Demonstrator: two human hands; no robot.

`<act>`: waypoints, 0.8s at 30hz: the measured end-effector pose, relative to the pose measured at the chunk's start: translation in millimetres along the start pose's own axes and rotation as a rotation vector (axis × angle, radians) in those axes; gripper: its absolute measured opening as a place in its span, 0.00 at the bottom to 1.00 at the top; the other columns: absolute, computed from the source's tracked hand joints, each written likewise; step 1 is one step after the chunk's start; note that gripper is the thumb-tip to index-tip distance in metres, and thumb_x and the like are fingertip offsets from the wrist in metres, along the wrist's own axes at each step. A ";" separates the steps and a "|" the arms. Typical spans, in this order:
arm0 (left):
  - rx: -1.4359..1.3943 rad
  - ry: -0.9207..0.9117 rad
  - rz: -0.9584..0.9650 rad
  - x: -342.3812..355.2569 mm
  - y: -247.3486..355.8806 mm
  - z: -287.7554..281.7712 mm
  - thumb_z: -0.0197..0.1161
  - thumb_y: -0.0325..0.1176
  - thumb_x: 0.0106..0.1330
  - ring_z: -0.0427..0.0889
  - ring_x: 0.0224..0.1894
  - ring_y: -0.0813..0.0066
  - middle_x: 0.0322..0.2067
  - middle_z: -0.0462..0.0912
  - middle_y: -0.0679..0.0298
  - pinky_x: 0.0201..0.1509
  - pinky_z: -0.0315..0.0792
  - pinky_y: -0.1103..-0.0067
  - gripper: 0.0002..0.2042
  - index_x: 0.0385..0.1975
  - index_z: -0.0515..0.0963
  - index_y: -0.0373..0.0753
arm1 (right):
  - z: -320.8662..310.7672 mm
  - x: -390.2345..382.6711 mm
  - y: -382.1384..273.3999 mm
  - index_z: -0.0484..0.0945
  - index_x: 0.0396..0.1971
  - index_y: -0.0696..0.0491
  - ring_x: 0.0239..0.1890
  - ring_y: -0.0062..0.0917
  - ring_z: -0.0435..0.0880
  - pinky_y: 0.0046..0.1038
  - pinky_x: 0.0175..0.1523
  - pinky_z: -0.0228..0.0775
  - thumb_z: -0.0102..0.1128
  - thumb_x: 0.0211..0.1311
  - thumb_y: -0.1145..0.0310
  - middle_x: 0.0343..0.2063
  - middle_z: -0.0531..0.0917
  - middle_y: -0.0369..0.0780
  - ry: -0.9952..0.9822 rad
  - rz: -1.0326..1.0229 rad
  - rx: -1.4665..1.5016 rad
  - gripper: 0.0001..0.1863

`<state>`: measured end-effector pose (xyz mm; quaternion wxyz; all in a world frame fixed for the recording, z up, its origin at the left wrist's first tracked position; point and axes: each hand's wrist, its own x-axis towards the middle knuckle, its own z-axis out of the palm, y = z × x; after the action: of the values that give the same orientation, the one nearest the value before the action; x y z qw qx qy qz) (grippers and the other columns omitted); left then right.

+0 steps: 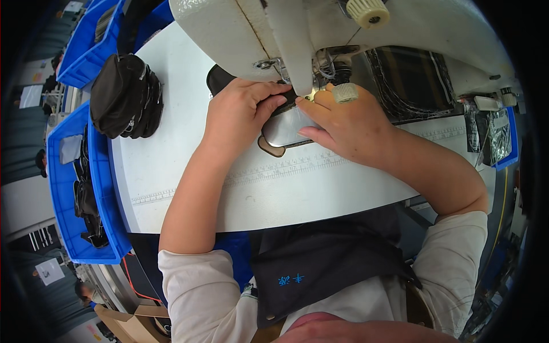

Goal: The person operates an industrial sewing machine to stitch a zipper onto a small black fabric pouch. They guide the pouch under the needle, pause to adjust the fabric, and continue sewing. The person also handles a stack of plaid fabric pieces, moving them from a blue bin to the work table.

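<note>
Nearest to the camera is a dark apron over white sleeves, and two bare arms reach up from there onto a pale grey worktop. A strip of ruler marks runs across the worktop, just below the hands. The left hand lies flat with its fingers bent down, pressing on a dark piece of cloth. The right hand is beside it, its fingers stretched out and resting on a shiny metal plate under the needle; they grip nothing. The cloth sits between both hands, right under the big white sewing machine that hangs over the worktop. Farther left on the worktop is a pile of dark zipped pouches. Past the edge stand blue bins with more dark pieces inside. At the bottom left is a brown cardboard box on the floor. The room around is dim and hard to see.
</note>
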<state>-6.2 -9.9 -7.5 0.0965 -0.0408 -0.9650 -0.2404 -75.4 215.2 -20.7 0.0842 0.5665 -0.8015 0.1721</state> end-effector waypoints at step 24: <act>-0.122 -0.094 -0.130 -2.6 -0.8 -10.5 0.69 0.32 0.69 0.84 0.43 0.58 0.40 0.86 0.57 0.49 0.76 0.69 0.12 0.50 0.82 0.37 | 7.3 0.6 -1.1 0.84 0.53 0.50 0.43 0.30 0.82 0.35 0.52 0.70 0.69 0.63 0.48 0.36 0.85 0.37 0.021 -0.023 -0.017 0.26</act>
<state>-2.1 -15.6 0.7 0.0327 0.0048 -0.9526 -0.3025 -74.2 211.6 -27.1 0.0995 0.5731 -0.7954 0.1704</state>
